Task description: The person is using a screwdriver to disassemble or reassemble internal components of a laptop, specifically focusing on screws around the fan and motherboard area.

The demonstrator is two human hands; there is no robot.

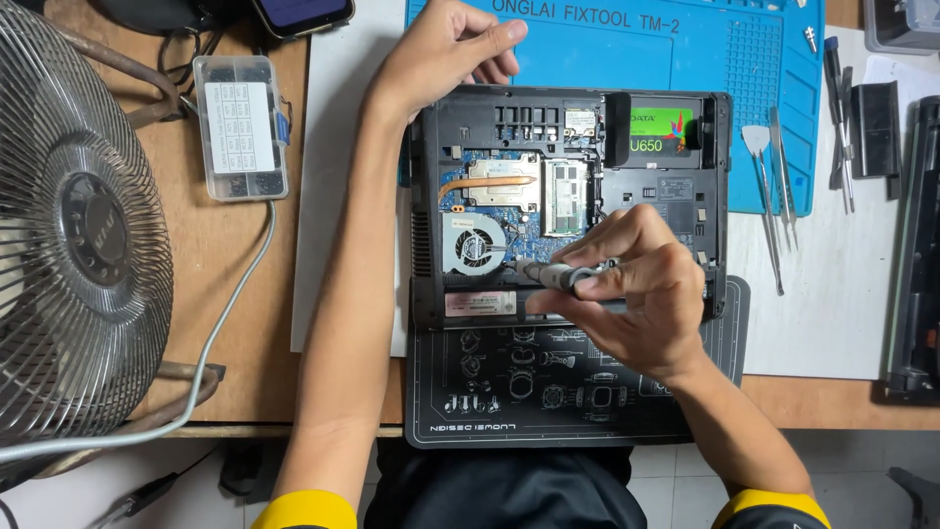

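Wooden bench carries our opened black laptop chassis; our left hand rests loosely curled on its corner, right hand fingers gripping a slim grey screwdriver.

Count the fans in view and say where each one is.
2. A large wire-caged desk fan stands at the left table edge. A small round cooling fan sits inside the opened laptop, left of the right hand holding a screwdriver. Others may be hidden.
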